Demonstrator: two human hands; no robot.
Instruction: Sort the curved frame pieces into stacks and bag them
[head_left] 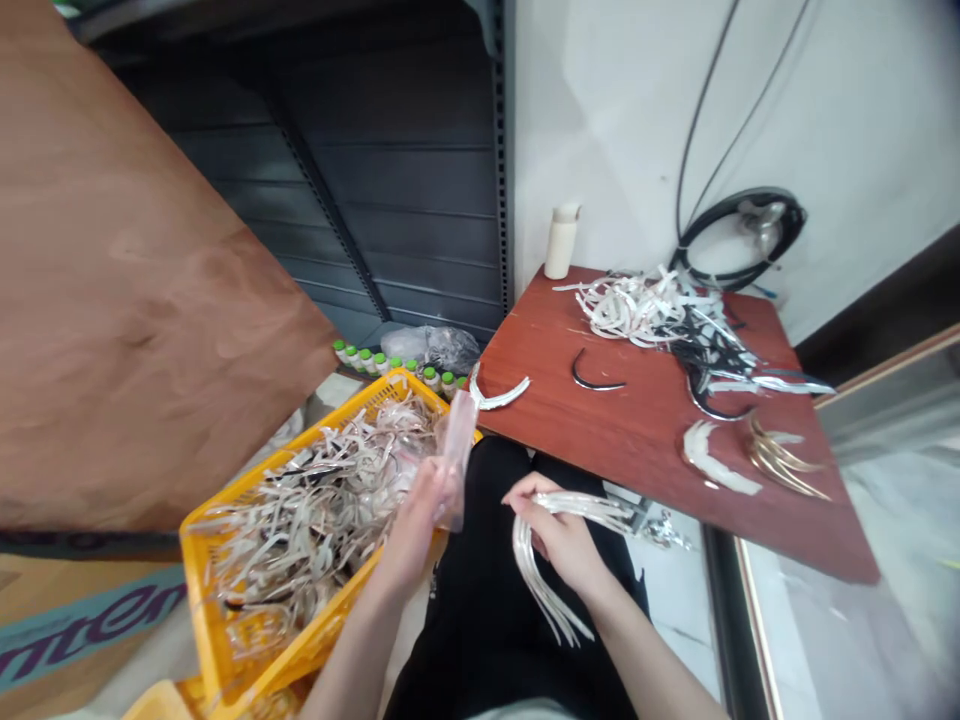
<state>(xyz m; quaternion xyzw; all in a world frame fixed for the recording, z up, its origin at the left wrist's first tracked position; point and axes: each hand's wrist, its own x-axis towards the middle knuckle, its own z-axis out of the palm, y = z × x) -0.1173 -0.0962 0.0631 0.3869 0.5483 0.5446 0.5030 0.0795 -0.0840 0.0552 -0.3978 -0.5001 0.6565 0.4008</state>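
My left hand is closed on a clear plastic bag, held upright beside the yellow basket. Over my lap, my right hand grips a bundle of curved silvery-white strips, bent in an arc with both ends hanging to the right. The yellow basket at my left is heaped with similar thin strips, white and silver with some black ones. On the red-brown table, a small white curved bundle lies near the bag, and a single black curved strip lies further right.
A pile of white and black strips covers the table's back, with white and gold bundles at the right. A cream bottle stands at the corner. Green-capped bottles line the floor; a coiled black cable hangs on the wall.
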